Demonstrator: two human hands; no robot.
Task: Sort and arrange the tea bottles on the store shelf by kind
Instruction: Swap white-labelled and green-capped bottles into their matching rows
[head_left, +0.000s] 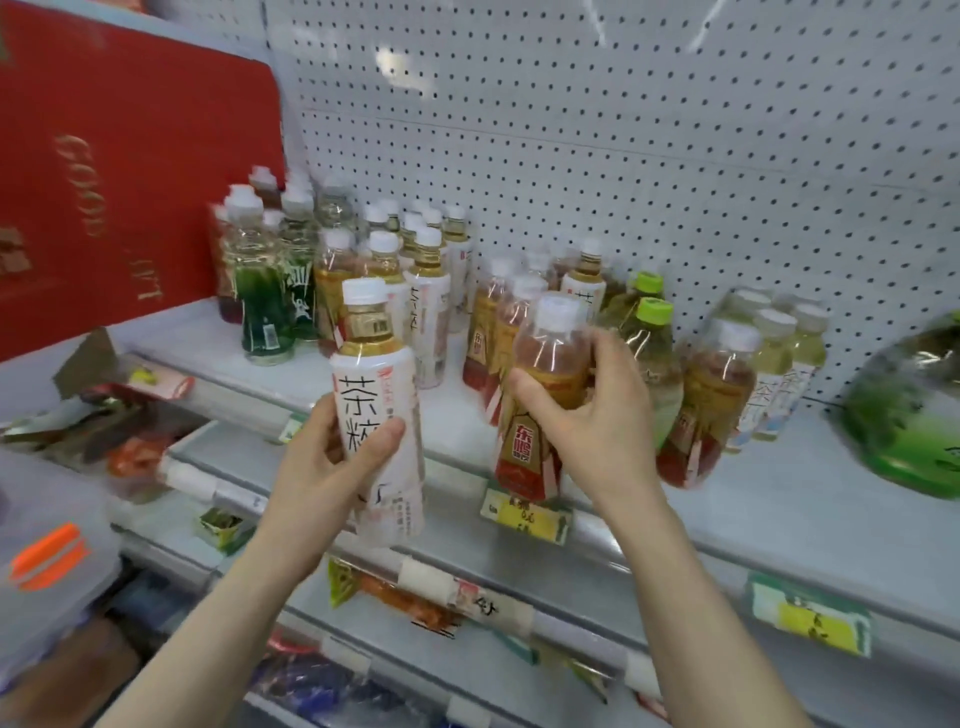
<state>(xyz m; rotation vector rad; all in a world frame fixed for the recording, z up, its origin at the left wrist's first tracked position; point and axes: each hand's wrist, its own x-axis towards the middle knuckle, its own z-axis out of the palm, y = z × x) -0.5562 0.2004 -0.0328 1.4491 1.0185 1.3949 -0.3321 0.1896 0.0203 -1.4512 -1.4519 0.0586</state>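
While held up before the shelf edge, left hand (332, 457): wrapped round the white-label bottle (379, 395), thumb across the label, bottle upright and clear of the shelf.
Right hand (597, 415): gripping the red-and-gold bottle (540, 384) round its upper body, slightly tilted over the front lip; base resting or lifted, cannot tell.
Step in hand: probably returning each bottle to its own kind; best set down base first, label forward, one at a time.
Target one: white-label row (431, 291), just behind the left hand.
Target two: red-and-gold cluster (485, 332), directly behind the right hand; stray red-and-gold bottle (711, 400) further right.
In the way: green-capped bottles (649, 332) wedged between those two groups; crowded, likely easy to topple.
Shelf (779, 493): bare stretch at front right, usable for parking.
Further back: green bottles (265, 312) at left, pale bottles (779, 358) at right, red box (119, 182), pegboard (623, 130).
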